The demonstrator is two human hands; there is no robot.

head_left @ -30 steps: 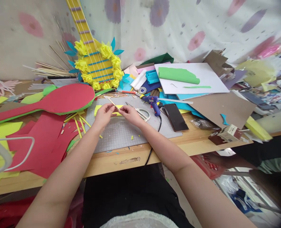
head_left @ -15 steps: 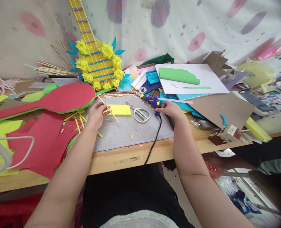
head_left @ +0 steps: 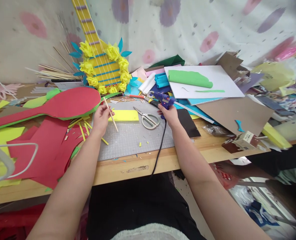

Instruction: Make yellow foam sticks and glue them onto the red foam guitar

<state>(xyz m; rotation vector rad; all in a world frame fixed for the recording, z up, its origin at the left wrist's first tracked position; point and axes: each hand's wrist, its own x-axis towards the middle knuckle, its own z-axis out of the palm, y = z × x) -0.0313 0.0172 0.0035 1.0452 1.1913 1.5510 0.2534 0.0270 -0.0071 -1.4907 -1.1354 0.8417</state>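
Wooden worktop (head_left: 113, 170), grey cutting mat (head_left: 125, 141) by its front edge, blue glue gun (head_left: 164, 99) near the mat's back right corner, grasped in my right fingers (head_left: 162, 109), scissors (head_left: 145, 115), thin stick (head_left: 111, 115) pinched in my left fingers (head_left: 105, 112).

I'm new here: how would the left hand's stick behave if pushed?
The stick is probably stiff: it projects straight from the left hand without sagging. Being thin, it's likely light. Slender and rodlike, it may roll.
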